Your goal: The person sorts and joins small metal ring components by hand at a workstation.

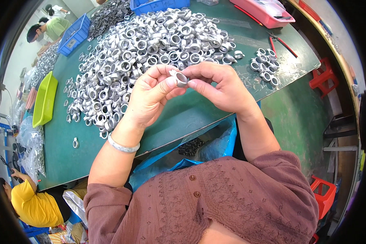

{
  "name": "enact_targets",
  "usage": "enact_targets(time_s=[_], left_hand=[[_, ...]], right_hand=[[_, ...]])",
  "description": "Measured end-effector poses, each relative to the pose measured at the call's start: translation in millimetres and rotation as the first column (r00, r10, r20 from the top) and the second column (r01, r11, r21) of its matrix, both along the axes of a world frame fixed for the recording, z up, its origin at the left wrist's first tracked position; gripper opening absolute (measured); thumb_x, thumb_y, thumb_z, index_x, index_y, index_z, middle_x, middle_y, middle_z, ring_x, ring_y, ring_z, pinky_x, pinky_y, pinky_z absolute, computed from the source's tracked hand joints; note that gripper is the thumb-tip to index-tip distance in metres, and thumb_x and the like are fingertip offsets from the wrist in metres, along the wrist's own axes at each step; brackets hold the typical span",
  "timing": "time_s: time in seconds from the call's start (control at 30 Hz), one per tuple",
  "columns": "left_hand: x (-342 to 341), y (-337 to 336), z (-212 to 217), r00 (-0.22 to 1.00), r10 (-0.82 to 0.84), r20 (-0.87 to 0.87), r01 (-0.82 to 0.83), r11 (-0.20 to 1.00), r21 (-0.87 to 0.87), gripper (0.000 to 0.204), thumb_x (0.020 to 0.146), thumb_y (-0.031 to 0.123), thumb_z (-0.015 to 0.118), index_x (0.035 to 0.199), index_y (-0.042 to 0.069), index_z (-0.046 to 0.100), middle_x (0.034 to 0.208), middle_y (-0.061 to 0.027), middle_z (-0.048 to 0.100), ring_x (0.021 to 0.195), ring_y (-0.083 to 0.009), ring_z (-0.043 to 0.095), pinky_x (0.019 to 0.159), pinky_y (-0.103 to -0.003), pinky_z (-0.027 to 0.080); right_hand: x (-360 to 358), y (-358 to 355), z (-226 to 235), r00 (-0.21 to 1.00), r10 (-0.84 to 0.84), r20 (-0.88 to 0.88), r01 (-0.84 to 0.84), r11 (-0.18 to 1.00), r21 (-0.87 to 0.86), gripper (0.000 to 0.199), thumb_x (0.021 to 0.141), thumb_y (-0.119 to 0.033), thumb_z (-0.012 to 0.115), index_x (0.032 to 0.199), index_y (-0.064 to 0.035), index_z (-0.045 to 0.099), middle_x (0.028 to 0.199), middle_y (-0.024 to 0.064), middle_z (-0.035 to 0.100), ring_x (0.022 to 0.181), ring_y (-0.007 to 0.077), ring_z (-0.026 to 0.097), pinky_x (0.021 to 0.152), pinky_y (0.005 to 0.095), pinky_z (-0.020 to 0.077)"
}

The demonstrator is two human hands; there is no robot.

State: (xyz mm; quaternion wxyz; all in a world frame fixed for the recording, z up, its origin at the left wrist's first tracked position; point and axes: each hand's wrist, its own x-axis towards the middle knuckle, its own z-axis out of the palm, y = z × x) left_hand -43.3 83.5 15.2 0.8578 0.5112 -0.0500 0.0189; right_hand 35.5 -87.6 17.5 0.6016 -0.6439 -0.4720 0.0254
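A silver ring-shaped metal part (180,79) with a small lug is held up over the near edge of the table. Its left side is pinched between the thumb and fingers of my left hand (152,91). At the ring's right edge, the thumb and forefinger of my right hand (217,87) are closed together. A small dark sliver shows by those fingertips, too small to name. Behind both hands spreads a large heap of similar silver rings (162,40). To the right lies a smaller group of these rings (265,65).
Red-handled pliers (284,44) lie near a pink tray (268,14). Blue bins (74,34) and a pile of dark pieces (110,18) stand farther back. A lime-green tray (45,99) sits at the left edge. Blue plastic sheeting (225,140) hangs below the table. Other people are at the left.
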Motion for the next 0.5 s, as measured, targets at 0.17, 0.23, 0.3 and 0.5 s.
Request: enact_targets(time_s=[0.17, 0.23, 0.3, 0.5], left_hand=[[-0.1, 0.8, 0.1, 1.0, 0.003, -0.01, -0.003, 1.0, -0.001, 0.018, 0.084, 0.01, 0.058, 0.099, 0.002, 0.053, 0.092, -0.0065, 0.06, 0.085, -0.0139, 0.059, 0.076, -0.026, 0.051], [0.0, 0.7, 0.4, 1.0, -0.005, -0.019, 0.005, 1.0, -0.001, 0.019, 0.084, 0.01, 0.058, 0.099, 0.002, 0.053, 0.092, -0.0067, 0.06, 0.084, -0.0139, 0.059, 0.075, -0.026, 0.051], [0.5, 0.9, 0.1, 1.0, -0.011, -0.017, 0.011, 1.0, -0.006, 0.019, 0.084, 0.011, 0.058, 0.099, 0.001, 0.053, 0.092, -0.0067, 0.06, 0.084, -0.0139, 0.06, 0.074, -0.026, 0.051], [0.4, 2.3, -0.6, 0.999, -0.03, -0.031, 0.029, 0.999, -0.045, 0.021, 0.087, 0.015, 0.055, 0.101, 0.001, 0.053, 0.092, -0.0074, 0.061, 0.082, -0.014, 0.061, 0.072, -0.025, 0.052]], right_hand=[[-0.7, -0.1, 2.2, 1.0, 0.01, 0.008, -0.01, 1.0, -0.006, 0.016, 0.078, -0.004, 0.061, 0.094, -0.0032, 0.062, 0.074, 0.0053, 0.06, 0.065, 0.0101, 0.056, 0.058, 0.0225, 0.0439], [-0.2, -0.1, 1.3, 1.0, 0.007, 0.018, -0.007, 1.0, -0.015, 0.016, 0.078, -0.005, 0.061, 0.094, -0.0032, 0.062, 0.073, 0.0047, 0.06, 0.064, 0.0096, 0.055, 0.057, 0.0223, 0.0438], [-0.9, -0.1, 1.1, 1.0, 0.01, 0.002, -0.01, 1.0, -0.011, 0.016, 0.078, -0.005, 0.061, 0.094, -0.003, 0.062, 0.073, 0.0046, 0.06, 0.063, 0.0094, 0.055, 0.057, 0.0223, 0.0438], [-2.0, 0.4, 1.3, 1.0, 0.014, -0.003, -0.014, 1.0, -0.006, 0.016, 0.078, -0.005, 0.061, 0.094, -0.0024, 0.062, 0.073, 0.0043, 0.061, 0.064, 0.0086, 0.056, 0.057, 0.0221, 0.0441]])
